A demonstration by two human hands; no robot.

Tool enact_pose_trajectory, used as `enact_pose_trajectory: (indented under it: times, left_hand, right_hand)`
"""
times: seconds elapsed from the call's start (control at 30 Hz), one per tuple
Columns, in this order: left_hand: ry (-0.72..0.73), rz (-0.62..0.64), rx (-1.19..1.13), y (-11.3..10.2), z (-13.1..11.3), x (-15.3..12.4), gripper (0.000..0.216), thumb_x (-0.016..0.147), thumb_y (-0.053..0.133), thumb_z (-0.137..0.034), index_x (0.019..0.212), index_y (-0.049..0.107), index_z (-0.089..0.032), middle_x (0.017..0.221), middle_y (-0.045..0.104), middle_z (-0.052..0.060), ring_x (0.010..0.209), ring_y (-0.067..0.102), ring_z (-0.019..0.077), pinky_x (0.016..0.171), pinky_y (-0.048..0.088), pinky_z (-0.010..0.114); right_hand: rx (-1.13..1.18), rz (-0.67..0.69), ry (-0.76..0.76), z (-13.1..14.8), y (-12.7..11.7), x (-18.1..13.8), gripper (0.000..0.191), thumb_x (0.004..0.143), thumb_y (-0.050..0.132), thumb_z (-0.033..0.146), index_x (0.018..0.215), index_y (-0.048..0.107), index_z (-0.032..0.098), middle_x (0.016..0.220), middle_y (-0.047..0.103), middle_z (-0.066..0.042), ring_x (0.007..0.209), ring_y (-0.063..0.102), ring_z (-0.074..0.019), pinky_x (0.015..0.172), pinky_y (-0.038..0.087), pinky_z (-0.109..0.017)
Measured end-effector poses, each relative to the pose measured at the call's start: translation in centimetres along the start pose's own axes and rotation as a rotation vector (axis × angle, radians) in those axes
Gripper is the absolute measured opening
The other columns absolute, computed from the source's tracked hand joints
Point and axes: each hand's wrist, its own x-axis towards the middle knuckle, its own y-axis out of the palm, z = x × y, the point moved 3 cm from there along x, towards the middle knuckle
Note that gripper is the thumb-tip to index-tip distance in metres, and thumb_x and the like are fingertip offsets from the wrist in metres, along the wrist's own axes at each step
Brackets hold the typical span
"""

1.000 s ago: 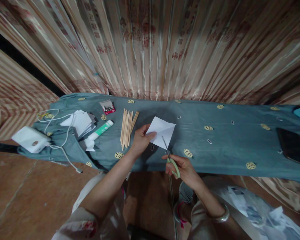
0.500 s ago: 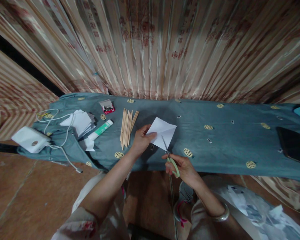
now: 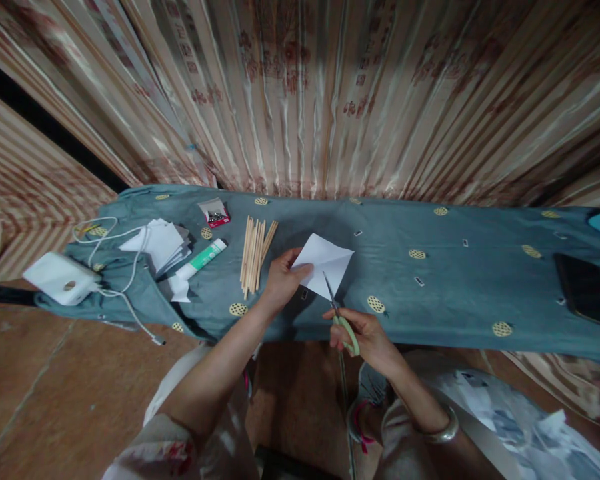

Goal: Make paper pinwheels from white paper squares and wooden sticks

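Observation:
My left hand (image 3: pixel 281 283) pinches the left corner of a white square of paper (image 3: pixel 327 262) with creases, holding it over the blue-grey cloth (image 3: pixel 445 287) on the table. My right hand (image 3: pixel 363 337) grips green-handled scissors (image 3: pixel 341 317). Their blades point up and to the left, with the tips over the paper's lower edge. A silver bangle (image 3: pixel 443 432) sits on my right wrist.
A bundle of wooden sticks (image 3: pixel 255 253), a green-and-white glue stick (image 3: pixel 201 260), a stack of white papers (image 3: pixel 159 245), a small packet of pins (image 3: pixel 217 213), and a white charger with a cable (image 3: pixel 60 279) lie to the left. A dark phone (image 3: pixel 585 290) lies far right. A curtain hangs behind.
The scissors have edged slightly further up along the paper. The left hand and the paper have hardly moved.

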Motion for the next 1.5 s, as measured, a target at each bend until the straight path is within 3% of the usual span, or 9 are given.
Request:
enact_pose_trajectory:
  times: [0.3,0.4,0.53,0.63,0.77,0.93,1.07,1.3,1.5]
  left_hand:
    - [0.023,-0.105,-0.055,-2.4,-0.9,1.6,0.042,0.055,0.077,-0.024,0.095,0.066,-0.015,0.083,0.069,0.0,0.069,0.06,0.0138,0.067,0.047,0.026]
    - [0.018,-0.055,0.014,-2.6,-1.1,1.5,0.043,0.054,0.078,-0.025,0.094,0.066,-0.015,0.083,0.069,0.0,0.07,0.061,0.0148,0.067,0.047,0.025]
    - [-0.063,0.202,0.174,-1.0,-0.2,0.2,0.042,0.055,0.076,-0.024,0.095,0.067,-0.014,0.079,0.068,0.001,0.068,0.06,0.0151,0.063,0.045,0.024]
    - [-0.133,0.345,0.264,0.3,0.7,-0.8,0.05,0.056,0.075,-0.024,0.104,0.066,-0.013,0.075,0.067,0.001,0.065,0.059,0.0149,0.061,0.043,0.024]
    - [-0.139,0.37,0.271,0.9,0.9,-1.0,0.053,0.056,0.077,-0.024,0.107,0.066,-0.013,0.079,0.067,0.002,0.066,0.058,0.0142,0.063,0.043,0.025]
    - [-0.245,0.242,-0.101,1.5,0.6,-1.6,0.06,0.06,0.081,-0.037,0.113,0.062,-0.016,0.096,0.069,0.007,0.084,0.064,0.0197,0.077,0.048,0.031]
    - [-0.299,0.349,-0.363,3.5,0.8,-3.6,0.06,0.064,0.078,-0.05,0.113,0.063,-0.018,0.117,0.066,0.011,0.107,0.061,0.0262,0.09,0.048,0.037]
    - [-0.309,0.163,-0.262,4.2,2.3,-4.4,0.042,0.054,0.086,-0.041,0.081,0.07,-0.013,0.083,0.071,0.006,0.073,0.064,0.0145,0.073,0.052,0.028]
    - [-0.327,0.118,-0.322,3.3,2.5,-3.7,0.041,0.054,0.085,-0.035,0.086,0.071,-0.014,0.088,0.072,0.006,0.075,0.065,0.0155,0.07,0.054,0.028]
  right_hand:
    - [-0.1,0.141,0.045,0.9,-2.9,-1.2,0.044,0.071,0.072,0.055,0.091,0.065,0.016,0.064,0.065,-0.001,0.053,0.055,-0.0095,0.048,0.041,-0.021]
    - [-0.117,-0.11,-0.079,1.7,-5.3,-1.2,0.044,0.067,0.075,0.053,0.091,0.066,0.018,0.067,0.067,-0.001,0.055,0.057,-0.0118,0.05,0.044,-0.023]
    - [-0.116,-0.459,-0.327,2.5,-7.1,-0.7,0.048,0.06,0.082,0.044,0.098,0.062,0.022,0.089,0.072,-0.004,0.073,0.063,-0.016,0.065,0.051,-0.028]
    - [-0.166,-0.425,-0.361,2.6,-6.6,0.2,0.048,0.059,0.084,0.039,0.099,0.062,0.023,0.092,0.072,-0.003,0.08,0.063,-0.0166,0.074,0.051,-0.03]
    - [-0.133,-0.369,-0.284,2.2,-5.3,1.2,0.044,0.055,0.085,0.037,0.091,0.064,0.02,0.072,0.067,0.001,0.064,0.059,-0.0133,0.061,0.047,-0.026]
    - [0.026,-0.476,-0.293,2.0,-4.6,1.8,0.045,0.051,0.084,0.037,0.085,0.061,0.02,0.064,0.062,0.005,0.056,0.053,-0.01,0.054,0.042,-0.022]
    - [0.093,-0.597,-0.335,2.3,-4.3,1.9,0.043,0.055,0.081,0.039,0.087,0.058,0.021,0.06,0.058,0.007,0.054,0.051,-0.0104,0.052,0.041,-0.022]
    - [0.1,-0.614,-0.339,2.2,-2.8,2.3,0.044,0.058,0.08,0.04,0.09,0.056,0.021,0.068,0.062,0.003,0.06,0.055,-0.0128,0.057,0.045,-0.025]
    - [0.252,-0.566,-0.286,1.6,-2.5,2.6,0.052,0.052,0.083,0.041,0.091,0.057,0.021,0.071,0.064,0.004,0.06,0.055,-0.0125,0.057,0.045,-0.026]
